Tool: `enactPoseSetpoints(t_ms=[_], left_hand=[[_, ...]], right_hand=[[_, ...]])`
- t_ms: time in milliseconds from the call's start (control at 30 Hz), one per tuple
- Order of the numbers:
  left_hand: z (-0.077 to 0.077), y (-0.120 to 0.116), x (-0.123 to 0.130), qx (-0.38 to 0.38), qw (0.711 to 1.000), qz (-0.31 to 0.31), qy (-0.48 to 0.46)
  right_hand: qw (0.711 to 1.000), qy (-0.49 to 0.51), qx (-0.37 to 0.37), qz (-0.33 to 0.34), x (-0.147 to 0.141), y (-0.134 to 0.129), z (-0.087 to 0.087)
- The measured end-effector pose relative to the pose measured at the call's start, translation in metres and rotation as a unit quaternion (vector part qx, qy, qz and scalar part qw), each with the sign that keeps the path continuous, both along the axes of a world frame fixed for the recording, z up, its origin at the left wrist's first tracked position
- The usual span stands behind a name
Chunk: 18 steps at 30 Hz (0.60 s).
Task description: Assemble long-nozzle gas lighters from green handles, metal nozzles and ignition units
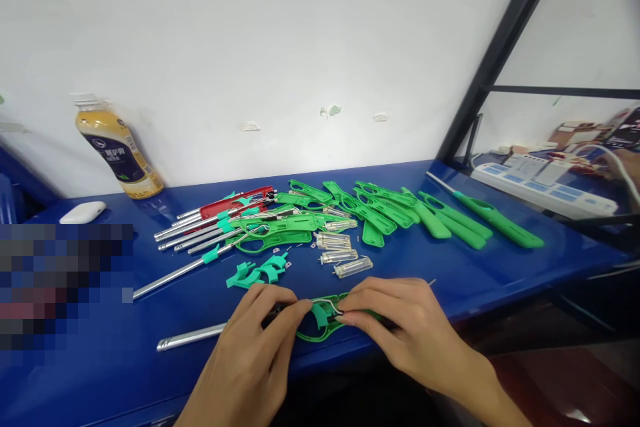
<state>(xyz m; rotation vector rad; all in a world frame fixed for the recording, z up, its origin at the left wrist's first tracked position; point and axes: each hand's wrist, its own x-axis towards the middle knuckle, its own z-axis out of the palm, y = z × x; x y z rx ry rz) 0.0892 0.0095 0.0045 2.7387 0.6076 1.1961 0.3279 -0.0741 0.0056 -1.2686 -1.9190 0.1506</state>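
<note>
Near the table's front edge lies an opened long-reach lighter: a green half casing with a teal trigger inside and a silver tube pointing left. My left hand is closed around it where the tube meets the casing, thumb and finger pinching by a thin white wire. My right hand is closed over the handle end, its fingertips pressed together at the wire's other end. What lies under my right fingers is mostly hidden. Just beyond are loose teal triggers and clear fuel tanks.
Green half casings and silver-tubed lighter parts are heaped behind, with a red casing. A closed green lighter lies at right. A drink bottle, a white case and a power strip stand around.
</note>
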Motion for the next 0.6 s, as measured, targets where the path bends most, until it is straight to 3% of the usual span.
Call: enactPoseSetpoints(t_ms=[433,600], left_hand=[[0.0013,-0.0050,0.0007,-0.022,0.999,-0.004,0.038],[0.0004,-0.0068,0.0012,-0.012,0.999,0.007,0.047]], right_hand=[[0.999,-0.010,-0.047,-0.014,-0.0022,0.0004,0.0084],[0.999,-0.020,-0.029,-0.028,-0.0052,-0.0028,0.0062]])
